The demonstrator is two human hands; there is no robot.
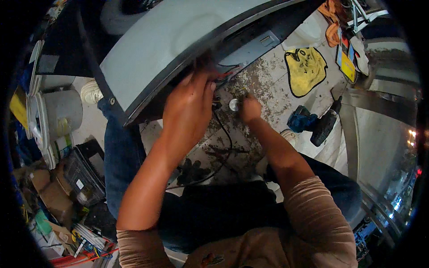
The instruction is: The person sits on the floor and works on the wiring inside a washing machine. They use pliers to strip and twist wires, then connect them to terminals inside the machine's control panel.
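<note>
While your left hand [187, 109] pinches the red and black wires [223, 73], steady your closed right hand [250, 109] beside the small white round cap [233, 104].

The left hand [187, 111] reaches under the edge of a tilted grey panel [178, 40], its fingers among red and black wires [223, 73]. Just right of it, the right hand [250, 109] pinches beside a small white round part [233, 104] on a dirty, speckled surface [268, 80]. Farther right lie a yellow cloth [306, 69] and a black power drill [326, 125].
</note>
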